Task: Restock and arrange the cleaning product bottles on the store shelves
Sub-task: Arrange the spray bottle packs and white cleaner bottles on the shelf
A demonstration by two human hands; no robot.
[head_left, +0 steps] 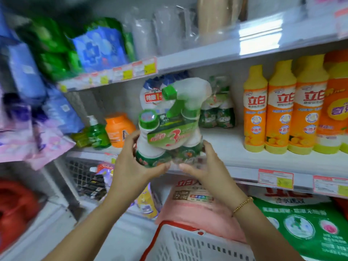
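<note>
A white basket (188,242) with a red rim sits lowest, under the forearms. The left grip (131,162) and right grip (205,166) both clasp the base of the shrink-wrapped bottle pack (169,132), held before the middle shelf's (226,147) front edge. Bare shelf room lies between the green packs (216,113) and orange bottles (278,110). The pack stands upright, long axis vertical, spray nozzle pointing left

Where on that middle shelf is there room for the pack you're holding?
A bare strip of the middle shelf lies between the green twin packs at the back and the orange dish soap bottles. Left of the held spray-bottle pack, the orange tub and green pump bottle crowd it.
</note>
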